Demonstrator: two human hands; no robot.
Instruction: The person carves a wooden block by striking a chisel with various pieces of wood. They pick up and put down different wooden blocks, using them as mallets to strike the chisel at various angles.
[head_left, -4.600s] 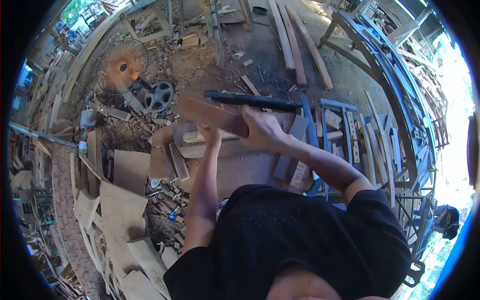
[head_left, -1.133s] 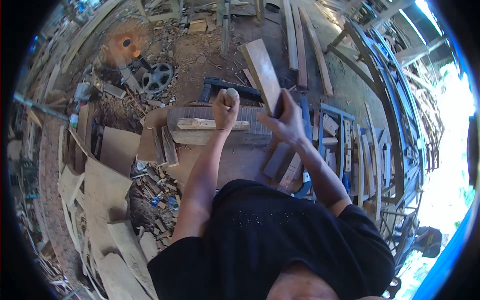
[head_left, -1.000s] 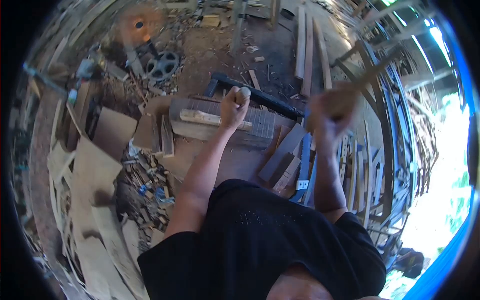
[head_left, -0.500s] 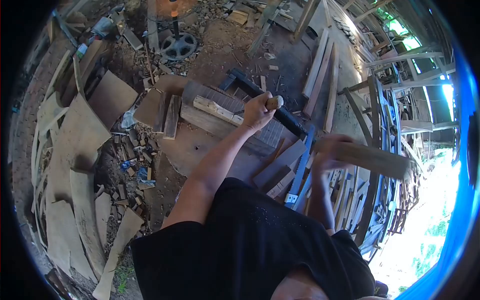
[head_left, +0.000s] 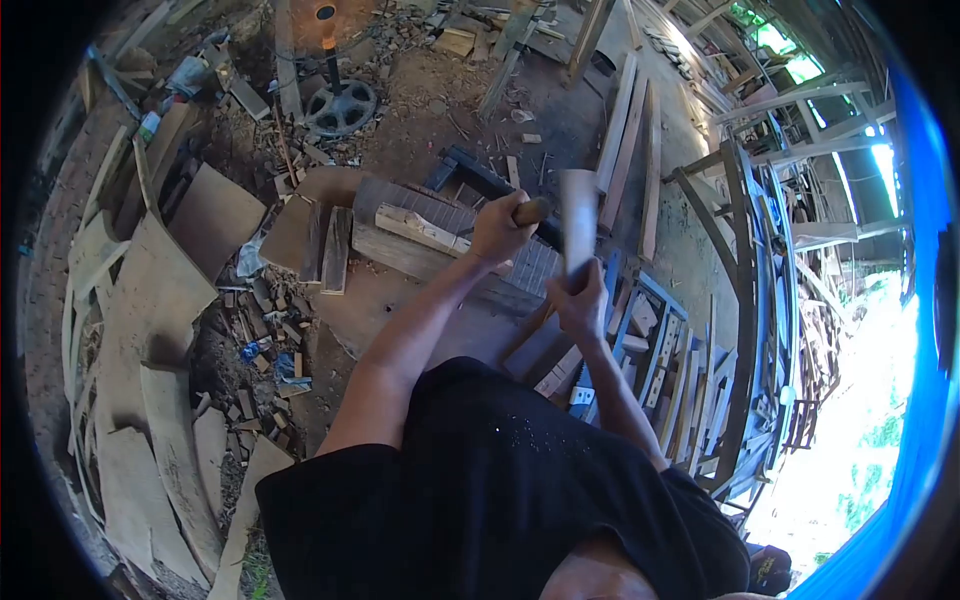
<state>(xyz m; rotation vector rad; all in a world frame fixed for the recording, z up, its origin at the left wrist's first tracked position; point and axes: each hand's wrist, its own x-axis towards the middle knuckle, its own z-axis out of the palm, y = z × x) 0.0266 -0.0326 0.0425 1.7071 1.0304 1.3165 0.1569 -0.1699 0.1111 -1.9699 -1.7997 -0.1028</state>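
Observation:
My left hand [head_left: 497, 232] is closed around a chisel [head_left: 533, 210], its round wooden handle end sticking out past the thumb. The blade is mostly hidden behind the hand, over a pale wood strip [head_left: 418, 229]. That strip lies lengthwise on a thick wooden block [head_left: 385, 250]. In my right hand [head_left: 582, 303] is a wooden mallet [head_left: 577, 215], a thick club-like piece blurred by motion. It stands upright in this view, just right of the chisel handle.
A hand saw [head_left: 583, 392] lies near my body, partly covered by my right forearm. Long boards [head_left: 625, 150] rest on the ground ahead. Wood offcuts [head_left: 262, 330] and large curved sheets [head_left: 150, 290] litter the left side. A stand with a wheel-shaped base [head_left: 341, 106] is at the far left.
My right hand has swung the mallet from out at the right in toward the chisel handle. My left hand keeps its grip on the chisel, and the view has shifted slightly.

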